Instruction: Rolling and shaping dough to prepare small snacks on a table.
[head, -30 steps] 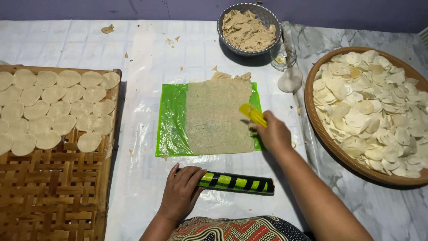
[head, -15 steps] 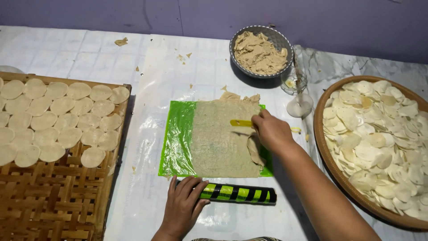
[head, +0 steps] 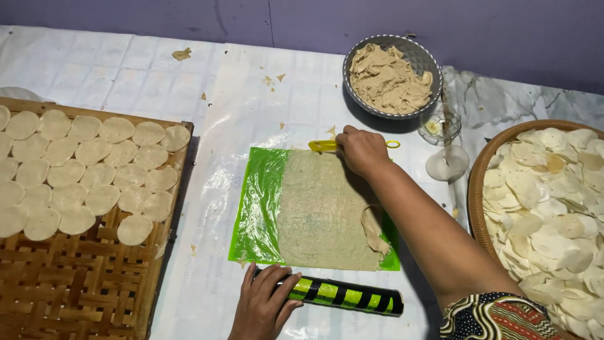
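Right grip [head: 362, 151] pinches yellow scraper [head: 324, 146] at top edge of dough sheet [head: 321, 211]; left grip [head: 264, 305] spread, fingers resting on green-black roller [head: 343, 296].

Woven tray [head: 82, 283] of dough rounds [head: 82, 170]; bowl [head: 391, 75]; chip basket [head: 481, 182]

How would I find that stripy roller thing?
Start at the green plastic sheet spread with flattened dough in the middle of the table. Just below its near edge lies the rolling pin, under the left hand. Nothing else has green and black stripes.
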